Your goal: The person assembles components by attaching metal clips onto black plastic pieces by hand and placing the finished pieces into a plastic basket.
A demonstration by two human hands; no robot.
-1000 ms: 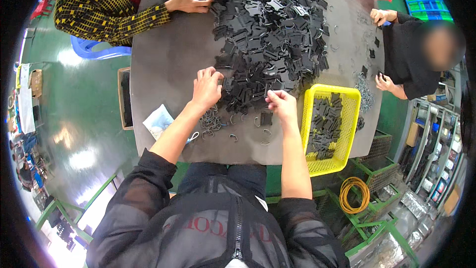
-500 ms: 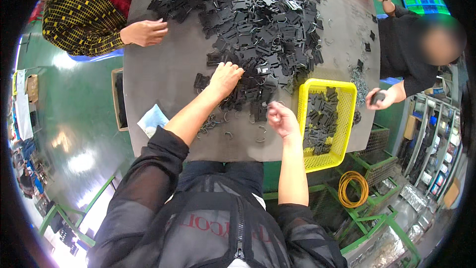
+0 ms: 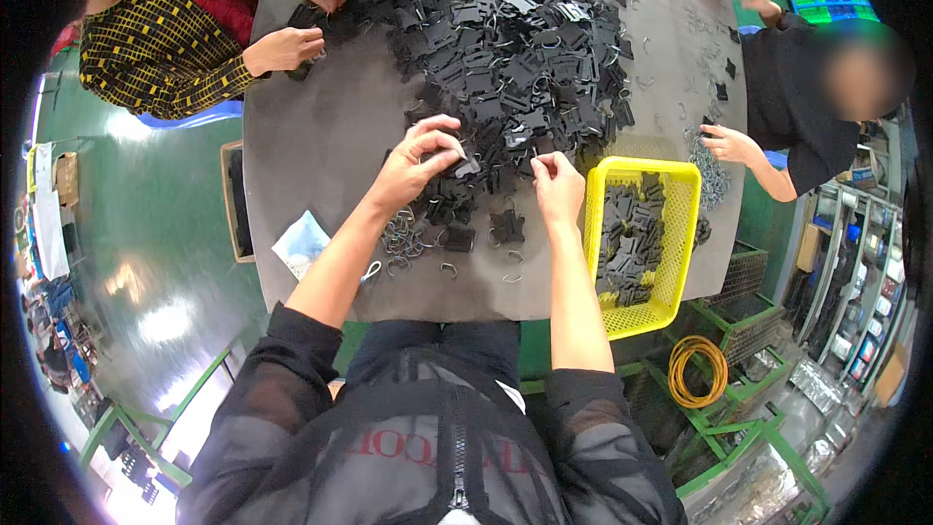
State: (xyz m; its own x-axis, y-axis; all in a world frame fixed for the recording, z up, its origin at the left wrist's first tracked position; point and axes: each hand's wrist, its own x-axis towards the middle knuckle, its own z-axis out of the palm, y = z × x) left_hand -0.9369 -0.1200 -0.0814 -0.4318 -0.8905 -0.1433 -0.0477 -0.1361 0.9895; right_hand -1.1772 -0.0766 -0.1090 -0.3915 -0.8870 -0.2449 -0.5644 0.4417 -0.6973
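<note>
work from the near edge of the table: see loose metal hooks lying bare. just beyond, find a lone black piece and, to its right, a second black piece, both short of the heap; can't tell if finished. to the left, note a tangle of metal rings with a blue-white packet near it. to the right, see the yellow basket with a batch of small black parts inside and bare mesh at its near end; judge as the set-aside portion, so only partly filled.

further in, see the left hand at the heap's near edge, thumb and finger close together by a shiny black piece; can't tell whether pinching it. see the right hand with grip pressed together, pinching a thin bright sliver, probably a hook.

beyond, see the heap spread deep across the table, far outweighing the basket's contents; judge as mostly left to do. farthest, see a co-worker's patterned sleeve at left and another co-worker's hand at right.
</note>
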